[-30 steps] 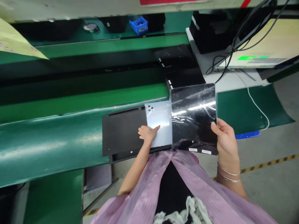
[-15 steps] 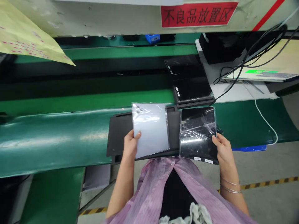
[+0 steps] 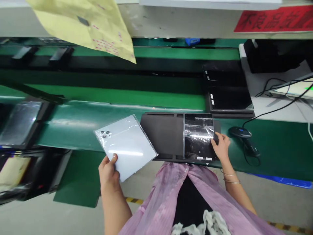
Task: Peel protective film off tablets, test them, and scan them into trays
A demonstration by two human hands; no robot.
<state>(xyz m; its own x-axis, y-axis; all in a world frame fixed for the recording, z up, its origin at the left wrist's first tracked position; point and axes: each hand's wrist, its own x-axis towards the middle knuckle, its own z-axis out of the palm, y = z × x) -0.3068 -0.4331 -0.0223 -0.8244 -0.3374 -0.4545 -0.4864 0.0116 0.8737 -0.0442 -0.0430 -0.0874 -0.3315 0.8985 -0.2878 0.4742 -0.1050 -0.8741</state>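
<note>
A silver tablet (image 3: 127, 145) in clear film, its camera side up, is held tilted by my left hand (image 3: 110, 168), thumb on top, left of a dark tray (image 3: 161, 135). My right hand (image 3: 220, 145) grips the right edge of a black tablet (image 3: 198, 137), also in film, with two white labels near its lower edge. That tablet lies over the right half of the tray. Behind it, a stack of dark trays (image 3: 230, 114) bears black tablets (image 3: 227, 93) with small white labels.
A black handheld scanner (image 3: 241, 132) lies on the green mat right of my right hand. Black cables (image 3: 271, 112) cross the right side. Yellow paper (image 3: 97, 29) hangs at upper left. Another wrapped tablet (image 3: 21, 122) rests at far left.
My left hand has carried the silver tablet left, off the tray, and turned it. My right hand has brought the black tablet over the tray's right half. The view has shifted left.
</note>
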